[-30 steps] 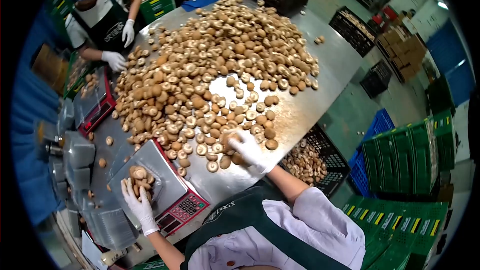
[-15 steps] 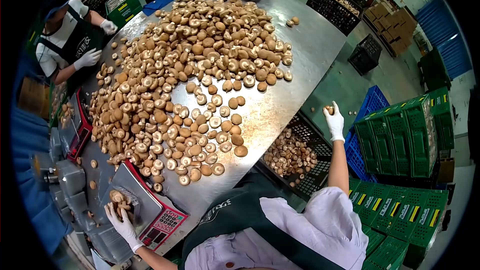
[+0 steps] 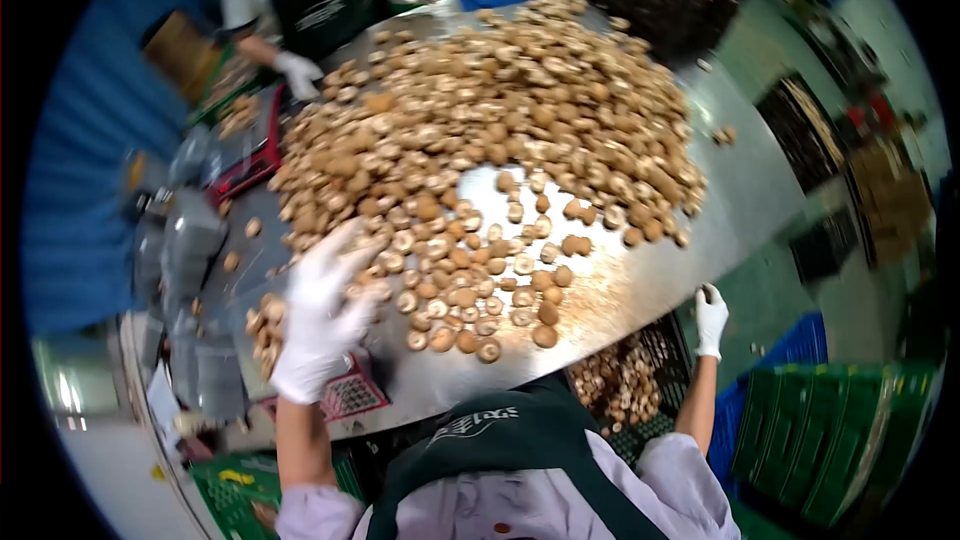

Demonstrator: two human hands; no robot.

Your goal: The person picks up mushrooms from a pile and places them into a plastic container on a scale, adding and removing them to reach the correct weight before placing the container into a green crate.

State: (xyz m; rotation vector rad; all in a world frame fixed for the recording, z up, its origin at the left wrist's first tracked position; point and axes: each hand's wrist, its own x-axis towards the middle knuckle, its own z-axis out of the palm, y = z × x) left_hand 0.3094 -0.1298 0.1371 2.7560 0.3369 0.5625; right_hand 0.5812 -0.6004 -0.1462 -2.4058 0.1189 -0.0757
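Note:
My left hand (image 3: 322,315), white-gloved and smeared by motion, reaches over the near edge of the mushroom pile (image 3: 480,110) with fingers spread and nothing visible in them. Beneath and beside it is a red-edged scale (image 3: 355,395), mostly covered by the hand. Several mushrooms in a clear tray (image 3: 267,332) show just left of my wrist. Out to the right, my right hand (image 3: 711,322) is gloved too, its fingers curled; what they hold is hidden. Below and left of it stands a black crate (image 3: 675,360) with mushrooms (image 3: 620,380) inside.
Across the metal table (image 3: 740,170) a co-worker (image 3: 310,0) in white gloves stands by a second red scale (image 3: 248,172). Clear plastic trays (image 3: 195,240) are stacked at the left. Green crates (image 3: 820,430) and a blue crate (image 3: 800,340) stand at the right.
My left hand has left the tray on the scale and moved toward the pile, fingers spreading. The mushroom seen in my right hand no longer shows. The camera view has turned.

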